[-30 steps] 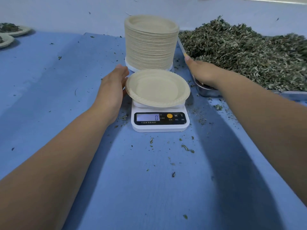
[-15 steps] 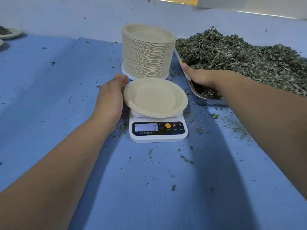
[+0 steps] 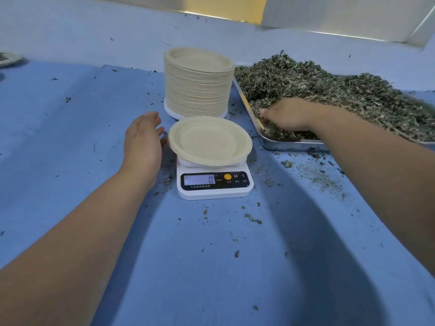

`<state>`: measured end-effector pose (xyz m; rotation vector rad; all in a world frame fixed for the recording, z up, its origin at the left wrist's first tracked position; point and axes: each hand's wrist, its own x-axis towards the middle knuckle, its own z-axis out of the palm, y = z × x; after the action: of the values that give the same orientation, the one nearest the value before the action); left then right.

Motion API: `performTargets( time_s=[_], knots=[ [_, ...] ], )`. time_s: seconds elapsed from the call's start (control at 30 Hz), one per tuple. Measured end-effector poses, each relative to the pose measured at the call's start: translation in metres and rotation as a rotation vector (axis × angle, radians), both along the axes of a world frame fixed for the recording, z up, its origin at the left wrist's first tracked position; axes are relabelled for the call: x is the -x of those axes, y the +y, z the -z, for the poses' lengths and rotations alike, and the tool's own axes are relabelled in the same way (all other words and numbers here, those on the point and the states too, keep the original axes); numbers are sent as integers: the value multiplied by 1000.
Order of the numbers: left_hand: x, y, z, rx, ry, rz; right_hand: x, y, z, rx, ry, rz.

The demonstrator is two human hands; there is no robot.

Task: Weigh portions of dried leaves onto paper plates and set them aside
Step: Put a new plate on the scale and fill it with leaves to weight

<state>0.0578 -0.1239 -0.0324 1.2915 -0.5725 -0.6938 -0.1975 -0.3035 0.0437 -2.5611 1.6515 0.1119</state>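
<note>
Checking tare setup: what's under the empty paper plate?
The paper plate sits on the white digital scale, display reading 0. The plate covers the weighing platform; only its front edge shows.

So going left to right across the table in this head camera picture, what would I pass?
Filled plate at the far left edge → left hand → empty paper plate on the scale → right hand in the dried leaves.
</note>
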Motion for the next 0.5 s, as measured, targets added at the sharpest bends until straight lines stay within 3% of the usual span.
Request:
performTargets(
  time_s=[0.17, 0.33, 0.43, 0.5],
  knots=[
    [4, 0, -2, 1, 6, 1, 2, 18, 25, -286, -86, 80],
    [4, 0, -2, -5, 5, -6, -12, 22, 27, -143, -102, 35],
    [4, 1, -3, -6, 10, -9, -6, 16, 24, 110, -115, 44],
    [4, 2, -3, -7, 13, -13, 2, 10, 24, 73, -35, 156]
  ],
)
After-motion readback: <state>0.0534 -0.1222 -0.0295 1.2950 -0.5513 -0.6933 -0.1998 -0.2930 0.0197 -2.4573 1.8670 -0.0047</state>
